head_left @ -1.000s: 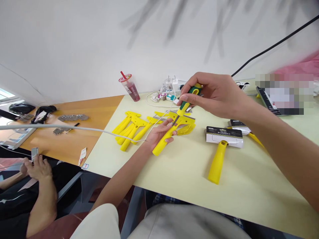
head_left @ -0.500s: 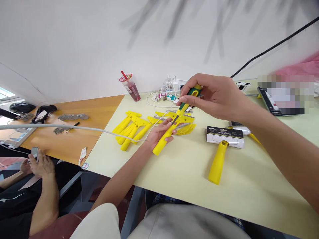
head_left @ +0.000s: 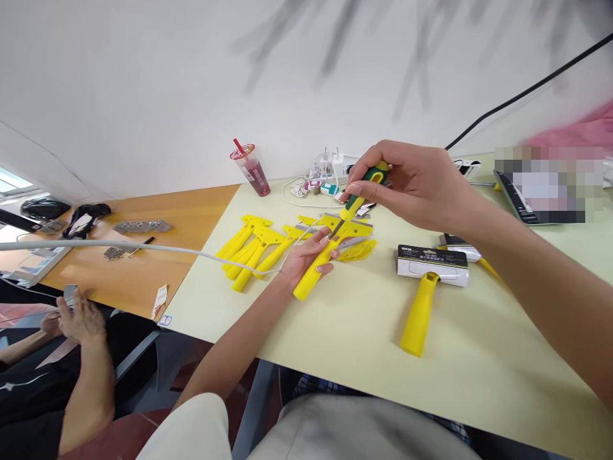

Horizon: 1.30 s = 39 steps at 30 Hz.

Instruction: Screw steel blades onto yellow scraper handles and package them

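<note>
My left hand point(head_left: 306, 255) is closed around a yellow scraper point(head_left: 310, 276), holding it tilted above the table with its wide head pointing away from me. In my right hand point(head_left: 402, 182) is a green and yellow screwdriver point(head_left: 353, 203), gripped by its handle. The screwdriver's shaft slopes down to the scraper near the base of its head, where a small screw seems to sit; the exact contact is too small to tell. Several yellow scraper handles point(head_left: 256, 246) lie left of my left hand. Beyond it are yellow blade-holder parts point(head_left: 359, 250).
A packaged scraper point(head_left: 419, 313) lies at the right, another partly behind my forearm. A drink cup point(head_left: 253, 174) and a power strip point(head_left: 330, 165) stand by the wall. A white cable point(head_left: 143, 248) crosses at left. Small metal parts point(head_left: 143, 226) lie on the wooden table, near another person's hands point(head_left: 81, 316).
The view has shifted very slightly. Both hands keep nearly the same pose, with the screwdriver still against or close to the scraper.
</note>
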Tool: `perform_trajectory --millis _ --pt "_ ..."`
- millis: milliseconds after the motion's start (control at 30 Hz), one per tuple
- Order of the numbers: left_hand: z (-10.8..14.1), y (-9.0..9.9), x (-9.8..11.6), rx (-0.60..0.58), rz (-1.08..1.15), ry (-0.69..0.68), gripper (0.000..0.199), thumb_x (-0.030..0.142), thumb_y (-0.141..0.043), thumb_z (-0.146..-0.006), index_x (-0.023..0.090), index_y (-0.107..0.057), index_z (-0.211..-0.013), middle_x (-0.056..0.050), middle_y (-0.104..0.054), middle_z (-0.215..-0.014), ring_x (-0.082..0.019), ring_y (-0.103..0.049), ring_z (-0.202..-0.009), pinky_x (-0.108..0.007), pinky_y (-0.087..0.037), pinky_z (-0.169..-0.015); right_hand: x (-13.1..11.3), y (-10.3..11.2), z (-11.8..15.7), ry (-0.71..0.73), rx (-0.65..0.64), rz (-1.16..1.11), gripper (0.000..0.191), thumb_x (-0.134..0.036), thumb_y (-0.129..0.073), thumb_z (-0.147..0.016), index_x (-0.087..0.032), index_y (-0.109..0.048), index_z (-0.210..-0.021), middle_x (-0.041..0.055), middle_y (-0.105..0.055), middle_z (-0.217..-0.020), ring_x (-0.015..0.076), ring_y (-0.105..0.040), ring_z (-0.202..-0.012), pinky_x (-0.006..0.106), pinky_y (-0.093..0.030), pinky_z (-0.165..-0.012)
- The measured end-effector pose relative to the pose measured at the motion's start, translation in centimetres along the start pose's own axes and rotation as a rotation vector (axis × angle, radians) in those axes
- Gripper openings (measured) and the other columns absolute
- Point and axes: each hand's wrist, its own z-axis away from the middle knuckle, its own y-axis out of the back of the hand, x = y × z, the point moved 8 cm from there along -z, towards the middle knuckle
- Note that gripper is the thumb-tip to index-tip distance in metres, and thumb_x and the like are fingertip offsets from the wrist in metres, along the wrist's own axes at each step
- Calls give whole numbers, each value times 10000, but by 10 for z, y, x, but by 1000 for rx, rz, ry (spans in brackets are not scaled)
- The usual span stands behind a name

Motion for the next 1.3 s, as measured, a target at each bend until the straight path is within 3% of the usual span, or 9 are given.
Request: perform_trajectory --millis 600,733,833,933,1000,1067,1100,1200,1300 --pt "-12 4 2 -113 113 -73 273 310 -823 -856 452 -764 -1081 -60 -750 -1409 -280 -784 -1081 -263 -549 -488 33 -11 -4 -166 40 -88 394 -675 -781 -972 -293 -707 -1035 66 -830 -976 288 -773 -832 460 -648 -710" --pt "-8 2 6 261 -30 -61 183 309 -783 -873 432 -778 -1008 -60 -784 -1352 -280 -781 -1223 -239 -583 -514 42 -19 -2 -193 -25 114 383 -632 -733 -1012 -282 -645 -1140 71 -811 -1056 257 -708 -791 411 -543 -650" --pt "78 32 47 1061 -465 44 243 321 -590 -978 331 -761 -806 -100 -853 -1153 -275 -834 -1128 -188 -544 -518 46 -26 0 -205 -105 124 344 -567 -711 -1025 -285 -600 -1189 86 -800 -1152 252 -683 -794 409 -526 -644" --pt "198 61 115 1300 -633 56 477 138 -215 -1019 7 -578 -739 -235 -813 -1076 -345 -808 -1018 -176 -403 -578 45 -27 0 -204 -98 69 338 -584 -708 -1022 -297 -597 -1163 89 -800 -1158 274 -707 -838 424 -540 -669" --pt "262 91 167 1238 -1077 98 437 234 -432 -1055 213 -617 -660 -121 -841 -971 -315 -852 -1054 -136 -484 -442 42 -25 0 -207 -67 43 365 -614 -731 -1001 -301 -607 -1141 82 -806 -1126 275 -712 -821 426 -533 -666" --pt "317 135 197 1296 -1073 56 516 146 -208 -1058 61 -536 -669 -221 -824 -957 -381 -791 -1089 -182 -379 -513 37 -22 -1 -202 -38 24 383 -630 -750 -987 -300 -617 -1131 79 -809 -1106 265 -704 -782 421 -522 -653" --pt "338 158 205 1352 -905 -39 477 195 -371 -1044 217 -643 -652 -118 -842 -921 -343 -827 -1135 -151 -511 -461 34 -19 -1 -192 -23 12 384 -628 -754 -986 -301 -620 -1137 79 -809 -1104 264 -706 -782 421 -526 -657" --pt "346 211 189 1218 -316 -115 339 174 -487 -959 283 -794 -864 -82 -860 -956 -338 -828 -1124 -152 -531 -464 22 -10 -1 -153 23 -5 365 -591 -759 -999 -303 -616 -1171 82 -806 -1123 271 -735 -837 421 -560 -690" --pt "337 220 175 1072 -19 -88 418 173 -401 -974 220 -795 -842 -105 -872 -1035 -337 -813 -1118 -144 -479 -520 13 -2 -1 -120 49 33 341 -549 -766 -1001 -294 -618 -1173 87 -799 -1151 271 -746 -869 421 -596 -711"
